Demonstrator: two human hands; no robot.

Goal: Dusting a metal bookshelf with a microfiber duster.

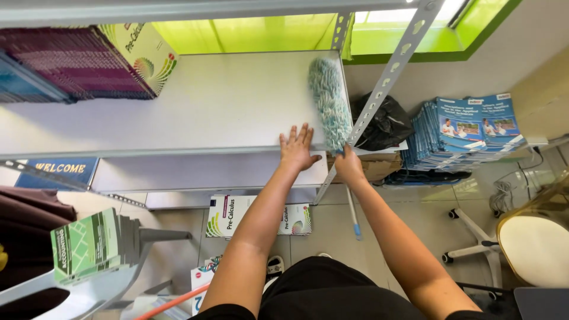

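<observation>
The left hand (298,148) lies flat, fingers spread and grasping nothing, on the front edge of the white shelf (195,106). Just to its right, the right hand (348,166) is clenched around the handle of a fluffy teal duster (329,101), whose head lies along the shelf's right end, touching the board. The slim handle pokes down below the fist toward the floor.

A slanted perforated metal brace (388,71) of the shelf frame crosses right beside the duster and the right hand, hemming in that end. At the far left of the shelf stands a packed row of purple-spined books (71,62), well apart from both hands.

Beyond the shelf's right end sit a black bag (385,121) and a stack of blue booklets (462,133). Below the shelf, white textbooks (231,216) lie on the floor, and a green stack of books (92,243) rests on a lower ledge to the left. A white-seated chair (533,246) stands at the far right.
</observation>
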